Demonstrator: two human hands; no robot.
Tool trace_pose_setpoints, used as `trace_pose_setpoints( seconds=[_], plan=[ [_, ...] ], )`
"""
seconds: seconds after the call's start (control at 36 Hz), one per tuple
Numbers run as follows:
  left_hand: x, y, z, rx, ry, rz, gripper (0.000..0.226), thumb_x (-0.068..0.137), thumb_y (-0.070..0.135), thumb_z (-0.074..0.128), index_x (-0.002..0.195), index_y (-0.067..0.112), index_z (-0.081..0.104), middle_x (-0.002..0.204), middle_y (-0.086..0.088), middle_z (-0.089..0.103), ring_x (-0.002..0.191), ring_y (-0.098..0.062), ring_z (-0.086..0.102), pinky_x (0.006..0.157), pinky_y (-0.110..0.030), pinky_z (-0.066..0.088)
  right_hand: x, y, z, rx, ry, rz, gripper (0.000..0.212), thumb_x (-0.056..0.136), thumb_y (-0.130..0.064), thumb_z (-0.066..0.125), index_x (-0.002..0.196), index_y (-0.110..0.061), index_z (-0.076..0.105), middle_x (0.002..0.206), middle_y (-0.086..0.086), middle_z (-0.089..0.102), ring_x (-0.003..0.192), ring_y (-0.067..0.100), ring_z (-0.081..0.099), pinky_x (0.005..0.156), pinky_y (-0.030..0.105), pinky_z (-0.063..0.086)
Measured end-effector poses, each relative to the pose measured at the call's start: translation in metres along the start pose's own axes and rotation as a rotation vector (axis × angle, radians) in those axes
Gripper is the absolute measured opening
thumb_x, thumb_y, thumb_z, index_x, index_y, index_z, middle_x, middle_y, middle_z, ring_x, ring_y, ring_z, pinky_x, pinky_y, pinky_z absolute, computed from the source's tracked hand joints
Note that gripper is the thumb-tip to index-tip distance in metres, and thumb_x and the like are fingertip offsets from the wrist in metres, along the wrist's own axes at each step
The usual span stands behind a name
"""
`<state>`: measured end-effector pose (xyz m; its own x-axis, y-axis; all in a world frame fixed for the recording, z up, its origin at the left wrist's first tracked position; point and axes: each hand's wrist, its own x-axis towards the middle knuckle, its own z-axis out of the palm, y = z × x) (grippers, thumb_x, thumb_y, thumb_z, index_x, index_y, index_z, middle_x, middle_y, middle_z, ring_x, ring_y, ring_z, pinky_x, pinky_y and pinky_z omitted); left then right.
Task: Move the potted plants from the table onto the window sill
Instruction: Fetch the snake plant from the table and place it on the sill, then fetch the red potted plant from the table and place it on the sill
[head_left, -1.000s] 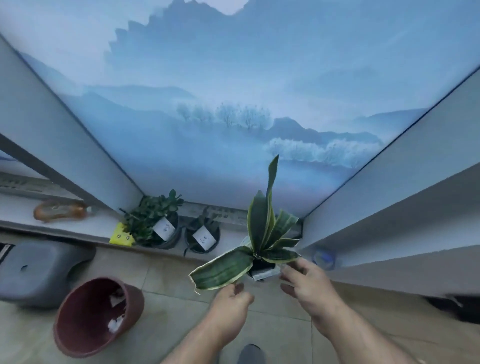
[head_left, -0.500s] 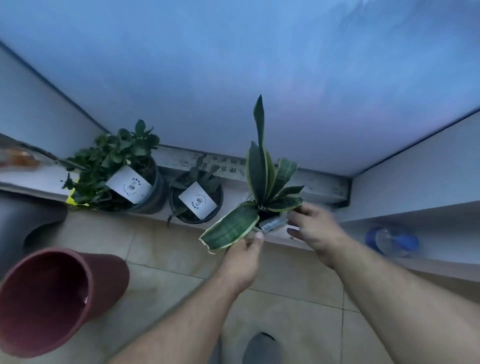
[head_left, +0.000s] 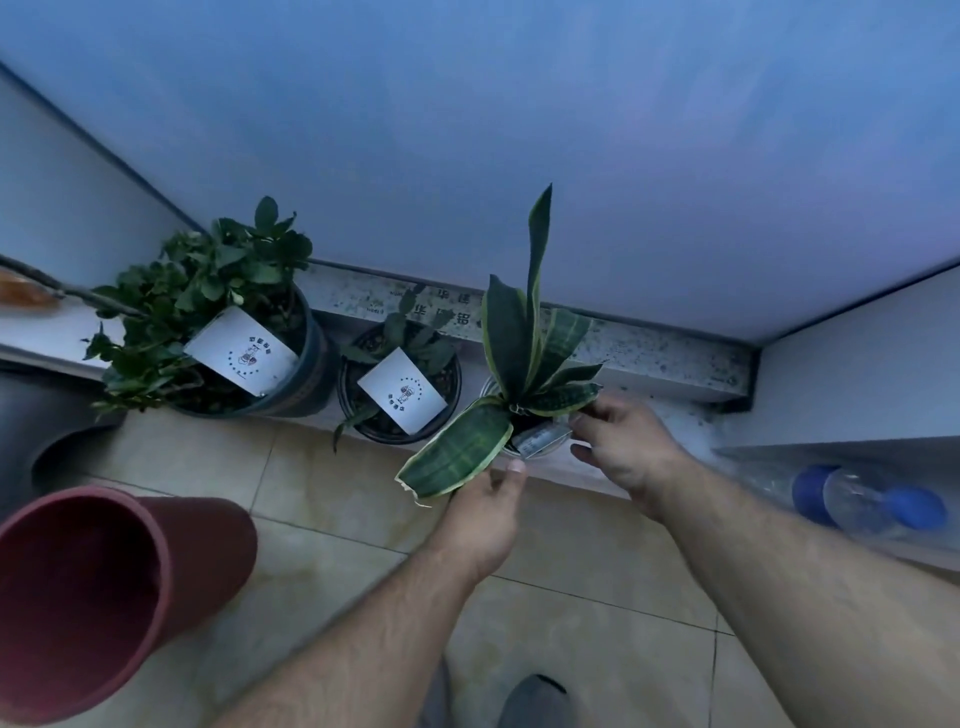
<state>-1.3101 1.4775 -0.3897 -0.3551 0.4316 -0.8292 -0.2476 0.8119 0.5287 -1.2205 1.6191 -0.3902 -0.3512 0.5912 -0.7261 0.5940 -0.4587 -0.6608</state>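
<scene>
Now you had the window sill (head_left: 597, 470) under the snake plant (head_left: 524, 358), just right of two plants (head_left: 208, 306) already there; you did well to seat its pot (head_left: 540, 447) flat and back from the edge before letting go; your left hand (head_left: 485, 512) and right hand (head_left: 621, 447) clasped that pot from either side.

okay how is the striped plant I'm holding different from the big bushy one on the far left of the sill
The striped plant has a few long, stiff, yellow-edged blades; the bushy plant has many small rounded leaves on thin stems. The striped plant's pot is small and pale, in the grip of the left hand and right hand; the bushy plant's pot is larger, dark and untouched. It carries a big white card. Both are at the window sill.
</scene>
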Motion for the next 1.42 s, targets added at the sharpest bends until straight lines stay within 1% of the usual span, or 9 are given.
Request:
trace_pose_setpoints(
  seconds=[0.28,0.42,0.53,0.64,0.72,0.89,1.14,1.31,1.42],
  plan=[
    [0.01,-0.009,-0.003,0.058,-0.007,0.001,0.058,0.099,0.047,0.047,0.147,0.016,0.044,0.147,0.001,0.052,0.136,-0.016,0.045,0.116,-0.033,0.031,0.013,0.01,0.005,-0.042,0.044,0.032,0.016,0.096,-0.007,0.058,0.09,-0.007,0.072,0.069,0.003,0.055,0.07,0.021,0.045,0.074,0.037,0.045],
    [0.001,-0.007,-0.001,0.026,-0.022,-0.015,0.058,0.102,0.032,0.049,0.154,0.015,0.03,0.156,0.0,0.04,0.142,-0.014,0.037,0.107,-0.019,0.025,0.004,0.014,0.003,0.01,0.017,0.087,0.019,0.1,-0.014,0.055,0.108,-0.008,0.071,0.117,0.03,0.066,0.116,0.044,0.062,0.102,0.054,0.051],
    [-0.029,-0.013,0.0,0.038,-0.08,-0.098,0.062,0.101,0.029,0.05,0.156,0.015,0.025,0.151,-0.001,0.045,0.133,-0.014,0.046,0.107,-0.022,0.033,-0.021,0.015,-0.003,-0.011,0.031,0.103,0.043,0.1,-0.017,0.057,0.143,-0.012,0.055,0.143,0.004,0.058,0.132,0.023,0.054,0.112,0.05,0.044],
    [-0.068,-0.005,-0.005,0.026,-0.072,-0.092,0.052,0.098,0.025,0.054,0.148,0.015,0.041,0.123,-0.004,0.064,0.097,-0.011,0.059,0.09,-0.026,0.045,-0.061,0.006,-0.011,-0.022,0.039,0.131,0.042,0.096,-0.018,0.062,0.138,-0.016,0.06,0.136,0.0,0.062,0.122,0.017,0.059,0.109,0.044,0.047],
    [-0.112,0.028,-0.017,0.011,-0.031,-0.022,0.049,0.098,0.02,0.054,0.146,0.018,0.043,0.124,0.003,0.058,0.095,0.007,0.055,0.091,-0.018,0.038,-0.103,-0.021,-0.022,0.001,0.05,0.137,0.041,0.096,-0.018,0.061,0.137,-0.015,0.061,0.132,0.0,0.065,0.123,0.017,0.06,0.113,0.045,0.043],
    [-0.214,0.12,-0.051,0.05,0.015,0.125,0.05,0.1,0.015,0.052,0.148,0.02,0.039,0.145,0.002,0.05,0.11,-0.001,0.051,0.096,-0.017,0.032,-0.204,-0.105,-0.054,0.057,0.088,0.104,0.038,0.099,-0.02,0.057,0.137,-0.015,0.059,0.116,-0.002,0.068,0.114,0.019,0.065,0.106,0.047,0.051],
    [-0.379,0.226,-0.096,0.169,0.027,0.328,0.055,0.099,0.03,0.054,0.15,0.032,0.036,0.151,0.008,0.043,0.111,-0.001,0.051,0.099,-0.028,0.039,-0.375,-0.222,-0.099,0.113,0.101,-0.045,0.044,0.1,-0.025,0.059,0.141,-0.013,0.052,0.132,0.003,0.06,0.113,0.015,0.066,0.092,0.035,0.057],
    [-0.504,0.276,-0.113,0.222,0.005,0.495,0.057,0.096,0.034,0.057,0.149,0.033,0.036,0.15,0.006,0.046,0.116,-0.016,0.059,0.096,-0.036,0.049,-0.51,-0.286,-0.127,0.186,0.173,-0.167,0.054,0.096,-0.033,0.064,0.144,-0.013,0.05,0.131,0.004,0.062,0.109,0.011,0.067,0.094,0.033,0.056],
    [-0.552,0.295,-0.117,0.325,-0.074,0.633,0.057,0.099,0.032,0.053,0.152,0.029,0.033,0.152,0.008,0.04,0.11,-0.007,0.052,0.087,-0.027,0.042,-0.576,-0.302,-0.132,0.3,0.263,-0.257,0.053,0.097,-0.031,0.064,0.144,-0.012,0.049,0.134,0.003,0.059,0.114,0.014,0.065,0.099,0.036,0.055]
  ],
)
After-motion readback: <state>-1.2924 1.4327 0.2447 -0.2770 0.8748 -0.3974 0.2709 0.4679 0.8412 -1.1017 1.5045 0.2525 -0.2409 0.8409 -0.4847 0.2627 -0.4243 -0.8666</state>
